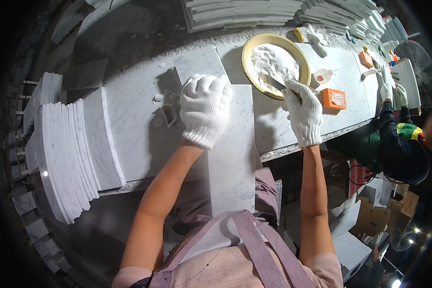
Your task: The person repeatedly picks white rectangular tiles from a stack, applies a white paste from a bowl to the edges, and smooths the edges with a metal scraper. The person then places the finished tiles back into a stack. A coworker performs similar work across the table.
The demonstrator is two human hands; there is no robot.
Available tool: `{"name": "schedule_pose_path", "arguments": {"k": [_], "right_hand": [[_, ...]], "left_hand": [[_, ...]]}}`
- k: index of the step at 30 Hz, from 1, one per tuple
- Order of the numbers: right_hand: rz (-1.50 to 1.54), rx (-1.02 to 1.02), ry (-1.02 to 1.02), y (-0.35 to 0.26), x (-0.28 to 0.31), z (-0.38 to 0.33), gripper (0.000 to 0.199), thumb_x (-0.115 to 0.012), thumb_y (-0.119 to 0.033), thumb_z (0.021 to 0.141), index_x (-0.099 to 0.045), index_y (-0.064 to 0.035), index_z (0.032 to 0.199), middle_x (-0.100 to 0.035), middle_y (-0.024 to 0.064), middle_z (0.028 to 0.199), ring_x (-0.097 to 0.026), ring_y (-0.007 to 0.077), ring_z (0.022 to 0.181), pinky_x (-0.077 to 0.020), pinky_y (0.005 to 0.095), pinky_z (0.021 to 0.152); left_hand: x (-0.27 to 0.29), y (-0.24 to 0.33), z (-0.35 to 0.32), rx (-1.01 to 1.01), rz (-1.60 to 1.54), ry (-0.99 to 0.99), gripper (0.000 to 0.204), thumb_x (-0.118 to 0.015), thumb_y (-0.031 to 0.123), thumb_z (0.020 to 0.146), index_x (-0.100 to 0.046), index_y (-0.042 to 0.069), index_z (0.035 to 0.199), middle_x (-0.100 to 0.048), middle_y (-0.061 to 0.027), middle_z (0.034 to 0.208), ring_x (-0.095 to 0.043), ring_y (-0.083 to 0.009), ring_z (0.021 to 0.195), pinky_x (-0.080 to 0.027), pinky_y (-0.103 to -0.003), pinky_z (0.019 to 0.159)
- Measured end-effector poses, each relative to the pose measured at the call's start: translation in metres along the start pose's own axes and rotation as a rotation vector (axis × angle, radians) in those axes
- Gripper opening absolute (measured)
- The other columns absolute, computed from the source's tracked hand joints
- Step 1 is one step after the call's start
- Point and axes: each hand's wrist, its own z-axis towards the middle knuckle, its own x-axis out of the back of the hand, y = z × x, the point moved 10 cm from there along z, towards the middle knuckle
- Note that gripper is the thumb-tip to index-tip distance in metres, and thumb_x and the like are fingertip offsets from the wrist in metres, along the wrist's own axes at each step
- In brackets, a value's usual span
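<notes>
At frame centre, the gloved left hand [205,109] pressed flat and open on a stiff, heavy-looking, breakable marble slab [235,158], while the gloved right hand [303,113] gripped a putty knife [276,84] over the yellow bowl [249,61].

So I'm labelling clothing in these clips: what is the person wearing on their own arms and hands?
Both hands, left and right, wear white knitted work gloves with ribbed cuffs at the wrist. The forearms are bare. Short pale pink sleeves show at the shoulders, under mauve apron straps.
</notes>
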Motion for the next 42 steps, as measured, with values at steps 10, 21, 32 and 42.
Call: {"name": "schedule_pose_path", "arguments": {"k": [10, 21, 32, 42], "right_hand": [[0.225, -0.344, -0.064, 0.025, -0.011, -0.004, 0.028, -0.075, -0.018, 0.097, -0.077, -0.0051, 0.122, -0.076, 0.0054, 0.096, -0.069, 0.0068, 0.077, -0.0544, 0.0240, 0.056], [0.512, -0.455, -0.076, 0.022, -0.005, -0.036, 0.034, -0.073, -0.019, 0.101, -0.072, -0.0009, 0.130, -0.075, 0.0032, 0.099, -0.068, 0.0053, 0.074, -0.0489, 0.0200, 0.051], [0.472, -0.425, -0.057, 0.013, -0.011, -0.047, 0.031, -0.071, -0.017, 0.102, -0.072, -0.0028, 0.130, -0.076, 0.0033, 0.098, -0.068, 0.0057, 0.073, -0.0496, 0.0196, 0.052], [0.493, -0.373, 0.025, 0.007, 0.006, -0.050, 0.029, -0.069, -0.010, 0.102, -0.072, -0.0029, 0.130, -0.076, 0.0039, 0.103, -0.069, 0.0060, 0.077, -0.0496, 0.0195, 0.056]], "left_hand": [[-0.001, -0.001, -0.002, -0.002, 0.001, 0.024, 0.016, -0.076, 0.017, 0.089, -0.075, 0.011, 0.105, -0.070, -0.0078, 0.102, -0.066, -0.0319, 0.102, -0.053, -0.047, 0.093], [-0.003, -0.001, -0.002, 0.014, 0.023, -0.008, 0.018, -0.075, 0.017, 0.091, -0.075, 0.011, 0.108, -0.071, -0.0086, 0.105, -0.066, -0.0324, 0.104, -0.052, -0.047, 0.095], [-0.004, 0.000, -0.003, 0.019, 0.055, -0.031, 0.019, -0.075, 0.018, 0.092, -0.074, 0.013, 0.110, -0.071, -0.0069, 0.108, -0.065, -0.0317, 0.109, -0.051, -0.046, 0.100], [-0.008, -0.006, -0.005, 0.055, 0.006, -0.077, 0.026, -0.078, 0.022, 0.090, -0.074, 0.013, 0.114, -0.071, -0.0066, 0.109, -0.064, -0.0317, 0.110, -0.048, -0.046, 0.104]]}}
